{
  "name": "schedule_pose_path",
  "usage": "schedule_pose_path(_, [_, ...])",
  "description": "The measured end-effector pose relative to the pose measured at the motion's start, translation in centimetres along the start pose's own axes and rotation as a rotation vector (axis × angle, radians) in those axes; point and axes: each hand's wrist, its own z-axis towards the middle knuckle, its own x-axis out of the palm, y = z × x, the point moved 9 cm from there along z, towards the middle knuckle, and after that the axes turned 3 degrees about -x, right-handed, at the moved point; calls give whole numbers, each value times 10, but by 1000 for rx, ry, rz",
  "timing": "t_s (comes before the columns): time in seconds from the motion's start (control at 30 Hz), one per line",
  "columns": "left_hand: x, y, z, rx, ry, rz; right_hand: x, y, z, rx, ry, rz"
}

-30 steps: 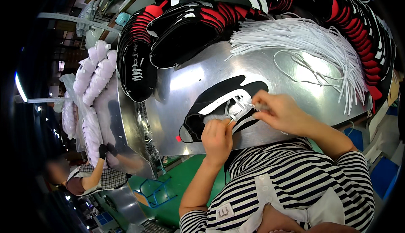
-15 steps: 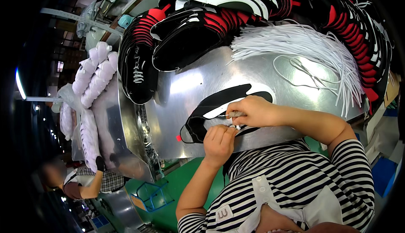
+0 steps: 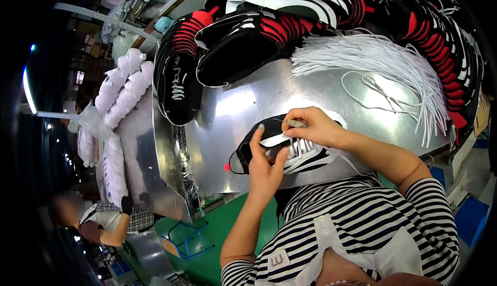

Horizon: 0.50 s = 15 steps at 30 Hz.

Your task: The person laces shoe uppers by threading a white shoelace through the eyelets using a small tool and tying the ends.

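Observation:
A black and white shoe upper (image 3: 242, 151) lies on the metal table in front of me, a white lace (image 3: 305, 147) threaded across its opening. My left hand (image 3: 265, 168) holds the upper by its opening, index finger stretched over the far side and thumb at the near side; its other fingers are mostly hidden. In my right hand (image 3: 320, 126) is a small thin-tipped hook tool (image 3: 296, 123) with a wrapped grey handle, pinched between thumb and fingers. Its tip reaches the upper's far edge, just right of my left index finger. A loose lace end trails off the upper's near right side.
A large bundle of white laces (image 3: 373, 58) lies at the far right, beside a loose lace loop. Stacked black, red and white uppers (image 3: 243, 53) line the table's back. White rolled pieces (image 3: 115, 162) lie on the left table (image 3: 140, 146); a co-worker (image 3: 106, 224) stands there.
My left hand has opened from a pinch and now spreads over the upper. The laced rows and trailing lace have come into sight. The right hand still holds the hook tool.

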Motion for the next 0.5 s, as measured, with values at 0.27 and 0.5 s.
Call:
schedule_pose_path(0.27, [-6,-16,0,227,-320,386,3,0,3,-85,-4,-57])
schedule_pose_path(0.5, [-3,-20,-4,248,-319,489,-3,34,-35,-179,-5,-718])
